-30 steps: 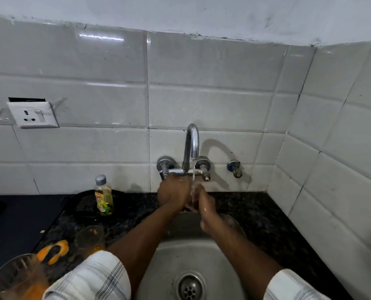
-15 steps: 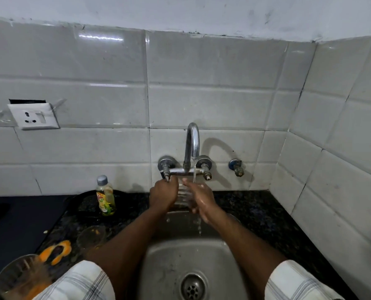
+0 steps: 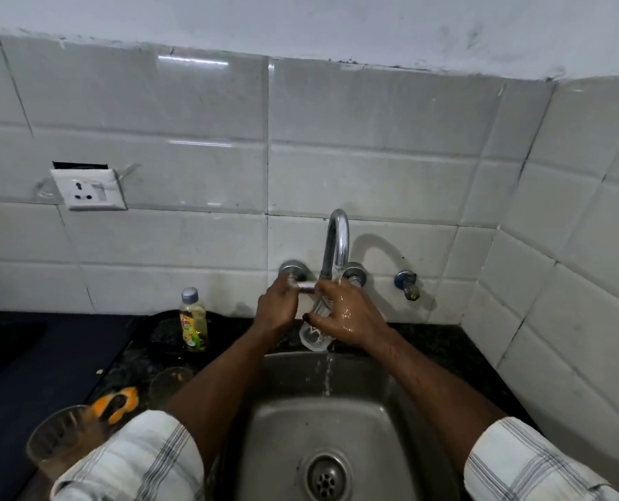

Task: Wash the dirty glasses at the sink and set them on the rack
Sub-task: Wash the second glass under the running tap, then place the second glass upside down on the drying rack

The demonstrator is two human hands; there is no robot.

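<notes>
Head view: right hand fingers clamp glass under faucet; left hand fingers curled on tap handle.

Both forearms stretched forward and slightly inward, bare from the elbows down, checked white sleeves pushed up near the bottom edge. Left hand raised higher on the left side, back toward the camera, fingers curled over and closed, knuckles uppermost. Right hand close beside it, barely apart, palm turned left and downward, wrist bent, skin wet and glistening. Right fingers wrapped closed round a clear glass, thumb low on the near side. Right wrist slightly lower than the left.
</notes>
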